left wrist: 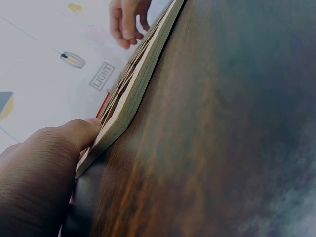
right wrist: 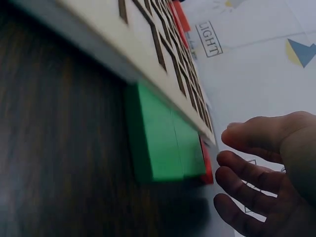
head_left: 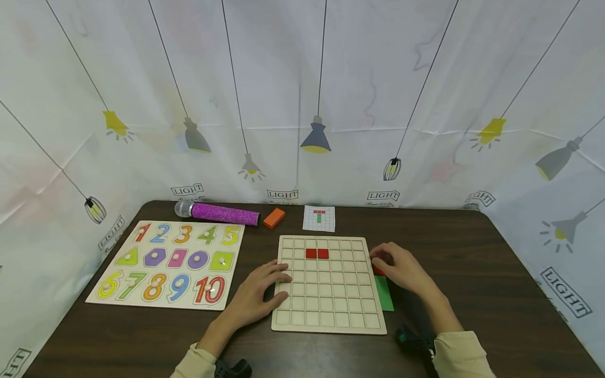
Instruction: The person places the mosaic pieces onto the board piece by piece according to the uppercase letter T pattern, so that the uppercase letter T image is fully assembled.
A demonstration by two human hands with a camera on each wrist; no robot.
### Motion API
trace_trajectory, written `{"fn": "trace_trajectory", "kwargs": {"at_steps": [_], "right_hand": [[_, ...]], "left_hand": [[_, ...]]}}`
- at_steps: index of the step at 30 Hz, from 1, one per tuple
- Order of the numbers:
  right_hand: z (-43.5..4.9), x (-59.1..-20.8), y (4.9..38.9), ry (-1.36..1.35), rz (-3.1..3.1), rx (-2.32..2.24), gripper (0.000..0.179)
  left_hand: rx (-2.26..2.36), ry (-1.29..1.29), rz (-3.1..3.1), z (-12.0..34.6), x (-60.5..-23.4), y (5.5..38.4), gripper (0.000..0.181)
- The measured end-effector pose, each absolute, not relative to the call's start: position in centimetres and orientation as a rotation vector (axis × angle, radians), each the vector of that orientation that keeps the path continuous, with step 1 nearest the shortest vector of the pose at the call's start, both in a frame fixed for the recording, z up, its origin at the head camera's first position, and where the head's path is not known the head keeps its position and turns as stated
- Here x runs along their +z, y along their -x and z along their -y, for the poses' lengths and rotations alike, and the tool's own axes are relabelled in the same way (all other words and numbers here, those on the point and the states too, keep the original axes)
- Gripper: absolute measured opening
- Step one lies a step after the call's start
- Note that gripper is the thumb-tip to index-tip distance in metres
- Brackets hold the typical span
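Observation:
A pale wooden grid board lies on the table with two red squares side by side in its second row. My left hand rests at the board's left edge, fingers spread; in the left wrist view its thumb touches the corner. Beyond the board's right edge, my right hand hovers with loosely bent fingers over a red block. Green blocks sit beside that red one, against the board's side. Nothing shows between the right thumb and fingers in the right wrist view.
A number-and-shape puzzle board lies at the left. Behind it is a purple glittery microphone, with an orange block nearby. A small pattern card showing a red and green T lies behind the grid board.

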State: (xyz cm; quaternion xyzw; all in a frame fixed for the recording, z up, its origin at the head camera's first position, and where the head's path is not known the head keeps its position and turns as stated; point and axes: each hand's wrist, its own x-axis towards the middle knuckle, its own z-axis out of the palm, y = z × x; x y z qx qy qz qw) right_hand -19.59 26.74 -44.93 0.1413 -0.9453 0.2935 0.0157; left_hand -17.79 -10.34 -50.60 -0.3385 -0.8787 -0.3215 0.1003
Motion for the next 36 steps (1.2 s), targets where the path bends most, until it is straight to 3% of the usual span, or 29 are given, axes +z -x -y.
{"fn": "trace_trajectory", "kwargs": {"at_steps": [19,36], "right_hand": [[-28.8,-45.3,18.6,-0.397,2.966,0.950,0.018],[-27.1,-45.6,19.7,-0.346,2.899,1.075,0.014]], "left_hand": [[-0.961,1.007,2.589,10.4,-50.8,17.8,0.029],[-0.976,1.007,2.608,10.4,-50.9,17.9,0.029]]}}
